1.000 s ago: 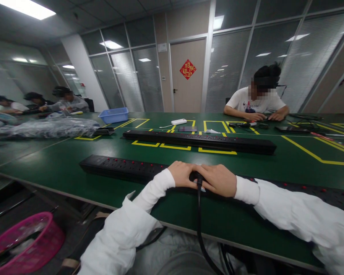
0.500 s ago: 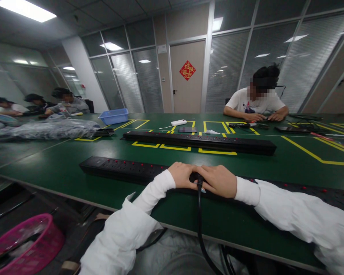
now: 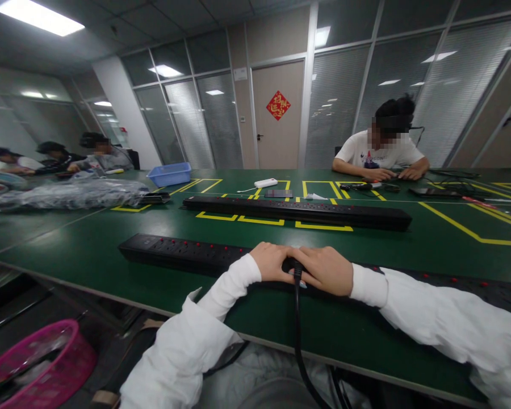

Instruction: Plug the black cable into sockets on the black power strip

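A long black power strip (image 3: 187, 251) with red-dotted sockets lies across the green table in front of me. Over its middle, my left hand (image 3: 273, 262) and my right hand (image 3: 329, 269) meet, both closed around a black plug (image 3: 297, 267). Its thick cord (image 3: 298, 329) hangs over the table's front edge towards my lap. Most of the plug's body is hidden by my fingers, so I cannot tell how far it sits in a socket. Farther back lies a second black power strip (image 3: 298, 211).
Behind the strips are a white power bank (image 3: 266, 183) and a blue basket (image 3: 169, 174). Plastic-wrapped goods (image 3: 80, 193) lie at left. A pink basket (image 3: 63, 369) stands low at left. Across the table sits a person (image 3: 378, 147) beside black cables; several others sit far left.
My hands stay closed on the plug at the same spot on the strip. The whole view has shifted very slightly.
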Demonstrator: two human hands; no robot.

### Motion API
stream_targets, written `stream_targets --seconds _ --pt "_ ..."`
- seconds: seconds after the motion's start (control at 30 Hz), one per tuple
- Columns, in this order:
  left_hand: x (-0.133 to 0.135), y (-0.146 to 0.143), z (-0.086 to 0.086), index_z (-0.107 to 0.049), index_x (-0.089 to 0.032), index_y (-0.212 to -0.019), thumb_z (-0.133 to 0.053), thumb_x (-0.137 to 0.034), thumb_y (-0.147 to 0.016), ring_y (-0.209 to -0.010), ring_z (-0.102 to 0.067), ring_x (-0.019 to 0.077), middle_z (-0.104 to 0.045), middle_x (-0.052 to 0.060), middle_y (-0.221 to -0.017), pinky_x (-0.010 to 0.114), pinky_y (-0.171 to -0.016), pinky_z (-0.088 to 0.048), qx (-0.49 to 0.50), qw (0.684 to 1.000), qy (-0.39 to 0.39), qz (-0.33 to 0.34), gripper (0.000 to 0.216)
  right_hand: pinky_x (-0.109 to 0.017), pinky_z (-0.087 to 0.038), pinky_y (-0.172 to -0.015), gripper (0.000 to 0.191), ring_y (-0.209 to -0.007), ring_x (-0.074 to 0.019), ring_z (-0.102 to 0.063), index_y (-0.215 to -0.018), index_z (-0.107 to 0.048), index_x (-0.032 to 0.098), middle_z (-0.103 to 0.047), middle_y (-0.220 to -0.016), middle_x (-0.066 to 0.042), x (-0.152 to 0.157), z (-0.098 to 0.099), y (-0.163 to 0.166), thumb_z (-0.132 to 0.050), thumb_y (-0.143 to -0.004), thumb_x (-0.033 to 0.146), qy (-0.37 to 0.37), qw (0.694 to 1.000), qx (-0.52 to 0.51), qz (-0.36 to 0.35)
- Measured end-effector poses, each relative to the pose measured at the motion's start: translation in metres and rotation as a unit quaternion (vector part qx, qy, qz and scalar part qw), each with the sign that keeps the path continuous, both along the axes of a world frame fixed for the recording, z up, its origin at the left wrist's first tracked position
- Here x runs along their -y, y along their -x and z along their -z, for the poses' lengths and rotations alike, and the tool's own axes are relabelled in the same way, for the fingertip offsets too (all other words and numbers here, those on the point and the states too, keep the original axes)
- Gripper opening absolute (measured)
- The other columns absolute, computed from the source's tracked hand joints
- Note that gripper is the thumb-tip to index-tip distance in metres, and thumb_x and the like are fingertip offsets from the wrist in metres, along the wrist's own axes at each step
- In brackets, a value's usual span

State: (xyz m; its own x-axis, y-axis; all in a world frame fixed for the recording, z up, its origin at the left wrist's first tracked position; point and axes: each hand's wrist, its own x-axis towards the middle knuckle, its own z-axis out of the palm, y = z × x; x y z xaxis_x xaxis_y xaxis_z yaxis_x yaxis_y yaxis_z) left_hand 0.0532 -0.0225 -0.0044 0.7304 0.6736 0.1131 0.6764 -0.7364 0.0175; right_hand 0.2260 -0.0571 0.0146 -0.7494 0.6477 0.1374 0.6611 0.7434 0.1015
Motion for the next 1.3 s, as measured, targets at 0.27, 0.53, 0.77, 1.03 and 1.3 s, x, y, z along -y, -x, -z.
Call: stream_targets --seconds 0.27,0.53,0.77,1.03,1.3 --pt "-0.0014 0.0005 0.0010 -0.049 -0.025 -0.095 -0.039 -0.069 -0.063 -0.086 -0.057 0.0247 -0.061 0.002 -0.091 0.031 -0.068 -0.041 0.000 1.000 -0.003 0.002 0.055 -0.025 -0.034 -0.057 0.038 -0.074 -0.0187 -0.055 -0.110 -0.038 0.018 -0.055 -0.085 -0.008 -0.0021 0.0053 0.0000 -0.022 -0.086 0.042 -0.018 1.000 -0.004 0.005" --pt "-0.0007 0.0002 -0.0015 -0.047 -0.022 -0.097 -0.039 -0.068 -0.064 -0.084 -0.057 0.0267 -0.061 0.004 -0.092 0.032 -0.066 -0.041 -0.011 1.000 0.000 -0.001 0.057 -0.025 -0.037 -0.063 0.034 -0.079 -0.0176 -0.055 -0.108 -0.037 0.016 -0.056 -0.090 -0.008 -0.0009 0.0017 -0.0018 -0.027 -0.086 0.039 0.019 0.999 -0.036 -0.014" --pt "-0.0013 0.0002 0.0007 -0.039 -0.021 -0.103 -0.035 -0.067 -0.068 -0.080 -0.058 0.0282 -0.062 0.005 -0.088 0.033 -0.063 -0.041 -0.016 1.000 -0.021 -0.001 0.058 -0.026 -0.038 -0.064 0.033 -0.081 -0.0185 -0.055 -0.109 -0.036 0.015 -0.056 -0.091 -0.009 -0.0019 0.0027 -0.0020 -0.026 -0.086 0.037 0.021 0.999 -0.044 -0.010" --pt "-0.0007 -0.0003 0.0005 -0.031 -0.018 -0.109 -0.032 -0.066 -0.070 -0.075 -0.059 0.0286 -0.062 0.006 -0.082 0.033 -0.059 -0.042 -0.027 0.999 -0.038 -0.002 0.061 -0.026 -0.037 -0.063 0.028 -0.077 -0.0179 -0.055 -0.107 -0.036 0.016 -0.057 -0.089 -0.007 -0.0039 0.0093 -0.0013 -0.031 -0.085 0.032 0.007 0.998 -0.060 0.014" --pt "-0.0018 -0.0008 0.0004 -0.038 -0.019 -0.101 -0.029 -0.064 -0.073 -0.080 -0.058 0.0261 -0.061 0.007 -0.090 0.033 -0.063 -0.042 -0.048 0.998 -0.042 0.008 0.054 -0.026 -0.038 -0.064 0.025 -0.078 -0.0174 -0.054 -0.105 -0.037 0.016 -0.052 -0.095 -0.007 -0.0034 0.0060 -0.0032 -0.035 -0.082 0.026 0.012 0.998 -0.066 0.008"
